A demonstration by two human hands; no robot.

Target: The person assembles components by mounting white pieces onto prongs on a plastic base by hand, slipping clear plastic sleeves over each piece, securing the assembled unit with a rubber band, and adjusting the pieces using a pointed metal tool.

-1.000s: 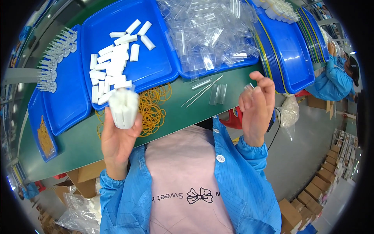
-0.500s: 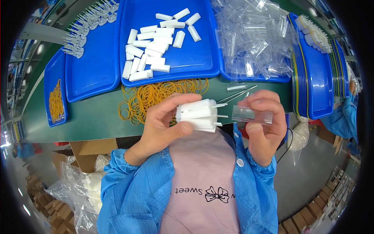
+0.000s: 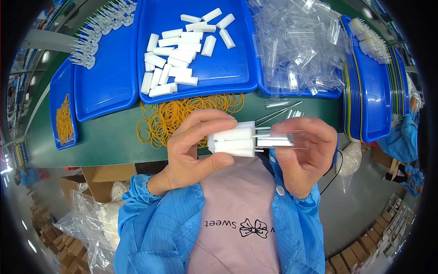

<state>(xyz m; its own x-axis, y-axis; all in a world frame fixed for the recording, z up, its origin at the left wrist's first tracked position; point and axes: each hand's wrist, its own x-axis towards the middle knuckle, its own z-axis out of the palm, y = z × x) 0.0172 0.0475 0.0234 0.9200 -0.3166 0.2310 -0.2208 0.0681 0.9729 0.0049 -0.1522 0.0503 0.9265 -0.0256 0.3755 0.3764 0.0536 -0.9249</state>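
Note:
My left hand point(image 3: 194, 153) is closed around a white pronged holder point(image 3: 235, 141) with several white blocks set around it. Thin white pins stick out of its right end. Between the thumb and fingers of my right hand point(image 3: 308, 157) is a clear plastic sleeve point(image 3: 292, 139), held level. The sleeve's left end meets the holder's right end at the pins; whether a pin is inside it I cannot tell. Both hands are above the near edge of the green table, in front of my chest.
Ahead are a blue tray of white blocks point(image 3: 181, 55) and a heap of clear plastic sleeves point(image 3: 296, 50). Yellow rubber bands point(image 3: 157, 116) and thin metal rods point(image 3: 277, 114) lie nearer. Pronged white holders point(image 3: 93, 39) stand at far left; stacked blue trays point(image 3: 376, 109) at right.
My right hand has brought the clear sleeve leftward to the pins, and the sleeve's left end now reaches the holder. My left hand still grips the holder, which has turned slightly.

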